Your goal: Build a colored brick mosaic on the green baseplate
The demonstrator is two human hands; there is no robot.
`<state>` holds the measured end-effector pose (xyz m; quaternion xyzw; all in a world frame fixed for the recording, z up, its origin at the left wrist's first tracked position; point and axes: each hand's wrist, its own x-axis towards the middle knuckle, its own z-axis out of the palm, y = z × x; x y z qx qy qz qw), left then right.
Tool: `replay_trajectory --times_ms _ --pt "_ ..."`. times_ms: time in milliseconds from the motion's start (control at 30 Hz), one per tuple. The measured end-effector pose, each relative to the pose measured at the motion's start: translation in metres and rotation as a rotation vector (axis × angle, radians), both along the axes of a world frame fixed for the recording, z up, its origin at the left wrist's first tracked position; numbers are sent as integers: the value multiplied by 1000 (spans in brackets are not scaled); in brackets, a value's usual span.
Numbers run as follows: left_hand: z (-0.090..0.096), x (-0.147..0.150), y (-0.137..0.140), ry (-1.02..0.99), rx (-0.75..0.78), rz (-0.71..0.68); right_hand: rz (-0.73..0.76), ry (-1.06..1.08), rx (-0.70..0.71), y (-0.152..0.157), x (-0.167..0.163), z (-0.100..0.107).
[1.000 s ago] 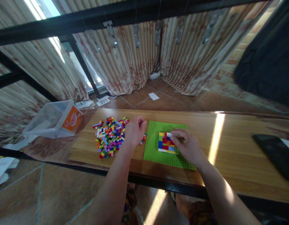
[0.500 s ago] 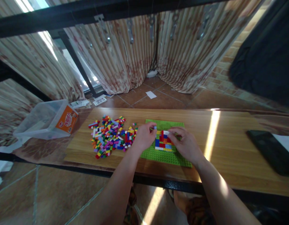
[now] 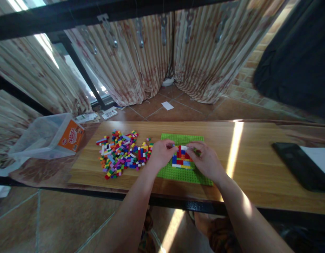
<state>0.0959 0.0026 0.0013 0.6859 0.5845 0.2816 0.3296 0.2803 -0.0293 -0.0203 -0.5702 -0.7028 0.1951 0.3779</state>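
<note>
A green studded baseplate [image 3: 188, 177] lies on the table, bearing a block of toy bricks [image 3: 179, 162] in red, blue, white, orange and yellow. My left hand [image 3: 162, 153] is over the plate's left side, thumb and forefinger pinched on a small blue brick [image 3: 173, 145] mostly hidden by the fingers. From the right, my right hand [image 3: 205, 160] reaches to the bricks, its fingers closed at the upper right edge beside a white brick [image 3: 183, 148]. Whatever sits between those right fingertips is hidden.
Left of the plate spreads a pile of loose bricks [image 3: 122, 154]. A clear plastic bin [image 3: 41, 137] with an orange label stands beyond the left end of the wooden table [image 3: 246, 168]. At the right lie a black flat object [image 3: 296, 167] and white paper [image 3: 319, 158].
My left hand has lowered the small brick slightly and brought it closer to the bricks on the plate. The right hand stays at their upper right edge. The whole view has shifted a little.
</note>
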Motion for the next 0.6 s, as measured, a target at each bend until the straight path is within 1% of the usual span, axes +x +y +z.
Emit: replay_trajectory --times_ms 133,267,400,500,600 --pt "0 3 -1 17 0 27 6 0 1 0 0 1" --pt "-8 5 -2 -42 -20 58 0 -6 -1 1 0 1" --pt "-16 7 -2 -217 -122 95 8 -18 -4 1 0 1" --pt "-17 8 -2 -340 -206 101 17 -29 -12 1 0 1" --pt "-18 7 -2 -435 -246 107 17 -29 -18 0 -1 1"
